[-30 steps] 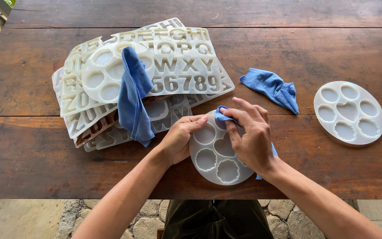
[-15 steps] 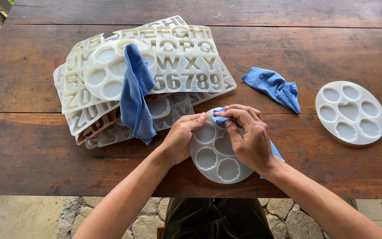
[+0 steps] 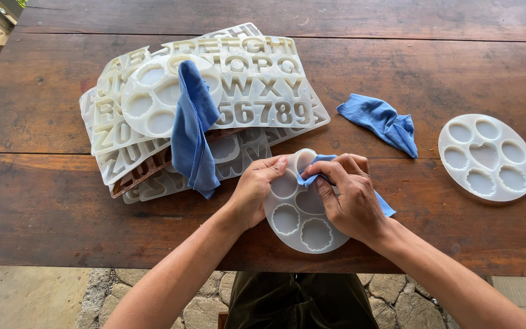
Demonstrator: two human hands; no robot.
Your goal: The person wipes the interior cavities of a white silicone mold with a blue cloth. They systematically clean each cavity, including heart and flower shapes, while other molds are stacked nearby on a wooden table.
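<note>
Left hand [image 3: 255, 190] grips the left rim of a round white mould [image 3: 302, 213] lying at the near edge of the wooden worktop [image 3: 44, 207], fingers curled on it. Right hand [image 3: 351, 198] pinches a blue cloth [image 3: 312, 173] into an upper cavity. Far left: a stack of white letter-and-numeral moulds [image 3: 251, 79], a second blue cloth [image 3: 193, 131] draped across. Right: a crumpled blue cloth [image 3: 380, 122] and another round mould [image 3: 487, 157].

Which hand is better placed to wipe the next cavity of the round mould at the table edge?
Right. The right hand already pinches the blue cloth over the round mould, at its upper cavities. The left hand grips the mould's left rim, steadying it, and holds no cloth.
</note>
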